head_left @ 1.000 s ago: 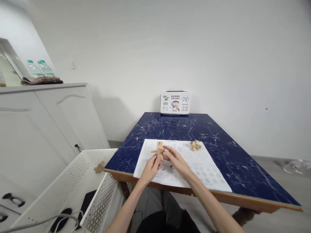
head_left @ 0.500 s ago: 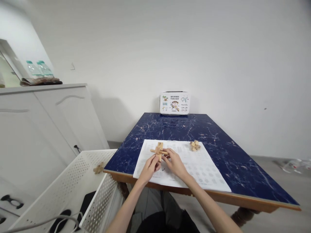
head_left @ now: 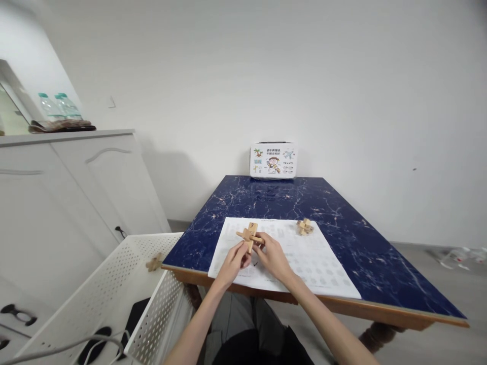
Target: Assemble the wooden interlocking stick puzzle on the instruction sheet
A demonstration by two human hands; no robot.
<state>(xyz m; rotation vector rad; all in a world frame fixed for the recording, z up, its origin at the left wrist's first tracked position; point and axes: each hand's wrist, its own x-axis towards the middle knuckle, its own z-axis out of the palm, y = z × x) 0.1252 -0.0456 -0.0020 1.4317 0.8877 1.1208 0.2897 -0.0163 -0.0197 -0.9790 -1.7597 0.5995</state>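
Both hands hold a wooden burr puzzle [head_left: 249, 234] of crossed pieces just above a printed sheet [head_left: 297, 268]. One upright piece bears a dark handwritten mark that looks like a 3. My left hand [head_left: 235, 262] is closed on the puzzle's lower end. With fingers pinched, my right hand [head_left: 272, 256] grips the piece that sticks out to the right. Farther right, a second wooden puzzle [head_left: 305, 227] rests on the sheet's upper right part. The hidden sides of the held puzzle cannot be made out.
A white case [head_left: 273, 161] with cartoon prints stands at the back of the blue marbled table [head_left: 281, 197]. At the left, a white perforated basket [head_left: 152, 314] holds another wooden piece [head_left: 154, 262], cables and dark items. Beyond it is a white cabinet [head_left: 76, 192] with bottles [head_left: 61, 107] on top.
The held puzzle has tilted slightly, its marked upright piece leaning a little to the right. Both hands keep their grip, and the view has shifted very slightly.
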